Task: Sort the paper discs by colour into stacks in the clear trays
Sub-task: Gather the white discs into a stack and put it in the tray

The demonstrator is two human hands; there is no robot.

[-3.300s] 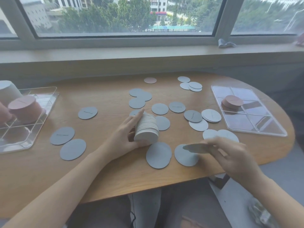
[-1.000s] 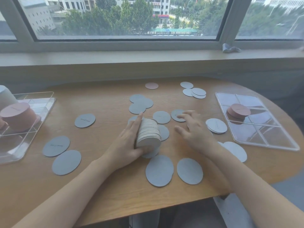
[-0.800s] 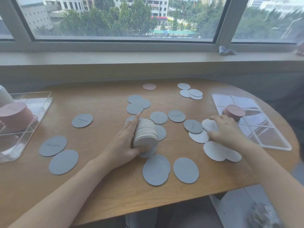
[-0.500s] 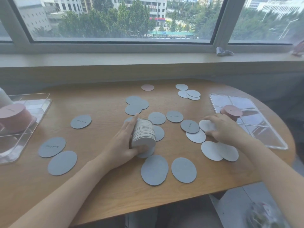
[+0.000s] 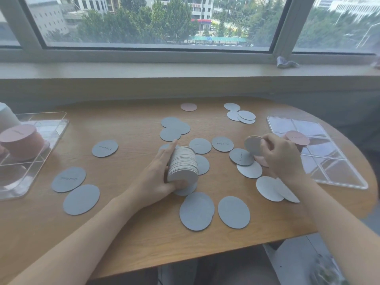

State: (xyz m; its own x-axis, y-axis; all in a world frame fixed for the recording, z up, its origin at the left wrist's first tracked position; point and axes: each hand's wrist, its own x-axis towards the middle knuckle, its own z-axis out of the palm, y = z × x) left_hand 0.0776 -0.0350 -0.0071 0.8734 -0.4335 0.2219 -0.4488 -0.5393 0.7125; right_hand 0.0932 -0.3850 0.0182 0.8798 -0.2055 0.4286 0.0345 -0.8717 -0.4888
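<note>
- Gripping a thick stack of grey discs point(image 5: 182, 165) on its side, my left hand point(image 5: 156, 177) wraps it near table centre; thumb under the near end, fingers along the far side.
- My right hand point(image 5: 281, 159) pinches a lifted grey disc point(image 5: 252, 145), held tilted on edge just above the table, fingers curled on it.
- Just below that disc I see a dark grey printed disc point(image 5: 241, 156) overlapping a paler one point(image 5: 249, 170).
- Loose grey discs lie scattered over the wooden table point(image 5: 131, 219); two big ones point(image 5: 196, 210) sit near the front edge.
- One pink disc point(image 5: 188, 106) lies at the far side.
- Right clear tray point(image 5: 333, 173) holds a short pink stack point(image 5: 297, 138), partly behind my right hand.
- Left clear tray point(image 5: 41, 153) holds a taller pink stack point(image 5: 20, 140).
</note>
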